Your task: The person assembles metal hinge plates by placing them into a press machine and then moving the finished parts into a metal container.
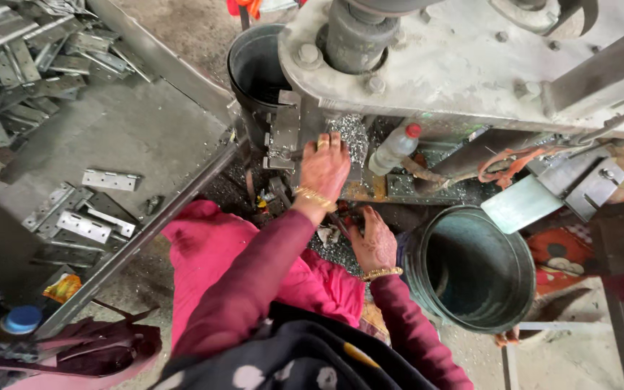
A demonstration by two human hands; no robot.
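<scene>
Beside the big grey press machine point(471, 65), a small clear bottle point(393, 150) with a red cap is seen lying tilted, cap up toward the machine. An orange packet point(61, 287) and a blue lid point(23, 318) are seen far to the left of the machine, low on the dirty grey floor point(139, 130). Flat metal hinge plates point(84, 217) are scattered there too. The left hand point(324, 167) is laid on a metal piece point(283, 137) under the machine, fingers flat and released; the piece's long side runs up and down. The right hand point(373, 244) is rested on shiny metal scraps point(330, 249) below the machine, beside a dark round bucket point(471, 267); whether anything is grasped cannot be told.
</scene>
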